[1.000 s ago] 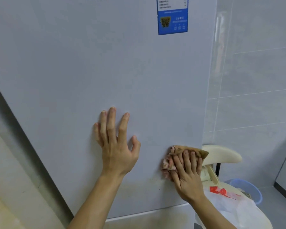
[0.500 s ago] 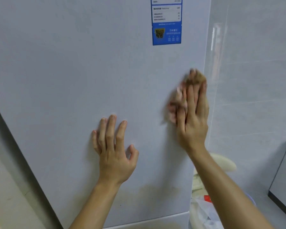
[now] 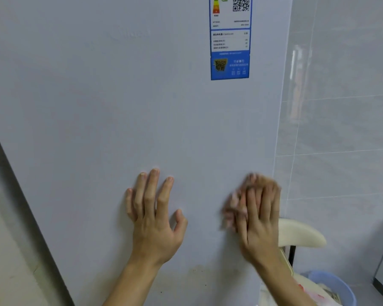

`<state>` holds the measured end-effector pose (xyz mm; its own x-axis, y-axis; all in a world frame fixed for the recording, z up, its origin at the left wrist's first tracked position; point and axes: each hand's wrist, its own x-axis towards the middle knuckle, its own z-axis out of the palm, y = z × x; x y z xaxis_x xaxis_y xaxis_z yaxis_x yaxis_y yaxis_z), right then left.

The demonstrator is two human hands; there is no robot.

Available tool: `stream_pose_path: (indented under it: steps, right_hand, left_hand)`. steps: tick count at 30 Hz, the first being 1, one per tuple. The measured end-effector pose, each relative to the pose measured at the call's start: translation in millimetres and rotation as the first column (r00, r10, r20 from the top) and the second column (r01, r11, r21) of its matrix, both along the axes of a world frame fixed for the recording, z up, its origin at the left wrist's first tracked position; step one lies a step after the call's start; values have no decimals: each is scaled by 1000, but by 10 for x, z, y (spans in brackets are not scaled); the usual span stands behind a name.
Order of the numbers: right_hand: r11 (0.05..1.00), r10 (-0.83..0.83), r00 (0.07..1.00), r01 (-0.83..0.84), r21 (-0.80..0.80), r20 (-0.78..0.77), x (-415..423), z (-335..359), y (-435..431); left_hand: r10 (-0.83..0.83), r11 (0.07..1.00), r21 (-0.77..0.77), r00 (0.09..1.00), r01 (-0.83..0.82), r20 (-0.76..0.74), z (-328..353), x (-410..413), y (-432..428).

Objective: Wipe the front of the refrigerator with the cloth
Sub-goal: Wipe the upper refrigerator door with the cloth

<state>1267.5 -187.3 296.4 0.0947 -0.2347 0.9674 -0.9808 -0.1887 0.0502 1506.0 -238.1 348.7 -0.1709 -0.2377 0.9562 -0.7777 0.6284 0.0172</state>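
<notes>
The pale grey refrigerator door (image 3: 111, 120) fills most of the view. My left hand (image 3: 156, 219) lies flat on it at lower middle, fingers spread and straight. My right hand (image 3: 258, 219) presses a brownish, pink-patched cloth (image 3: 232, 206) flat against the door near its right edge; both are blurred by motion. The cloth shows only above and to the left of my fingers. Brown dirt marks (image 3: 199, 271) stain the door below my hands.
A blue energy label (image 3: 230, 38) is stuck on the door at upper right. Glossy grey wall tiles (image 3: 341, 129) run to the right. A cream chair back (image 3: 301, 234) and a blue bin (image 3: 338, 288) stand at lower right.
My right hand with the cloth went from low on the door up toward the label, then came back down to mid height. The view tilted upward. My left hand stayed put.
</notes>
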Motion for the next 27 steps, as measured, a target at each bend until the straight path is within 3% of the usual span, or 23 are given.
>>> stream_pose_path:
  steps: [2,5,10,13,17,23,27]
  right_hand:
    - [992,-10,1000,9,-123,-8,-33,688,-103]
    - [968,-58,991,87,-235,124,-44,1600,-261]
    - [930,-187,927,274,-246,324,194,2260,-357]
    - [937,-191,935,265,-228,300,514,2104,-381]
    - [970,-142,984,159,-184,104,1023,1503,-438]
    - [997,-22,973,37,62,-229,1454,309,-362]
    - [999,32,954,-19,48,-299,1387,331,-329]
  left_hand:
    - [2,1000,7,1000,-2,14,17,38,13]
    - [-9,1000,18,999,8,47,60,117,27]
    - [-11,1000,15,999,11,30,195,360,-16]
    - [12,1000,17,1000,-12,-5,237,554,-73]
    - [38,999,21,999,-38,-17,218,806,-161]
    - [19,999,49,999,-18,-35,180,1118,-226]
    - [16,998,65,999,-15,-29,154,1284,-255]
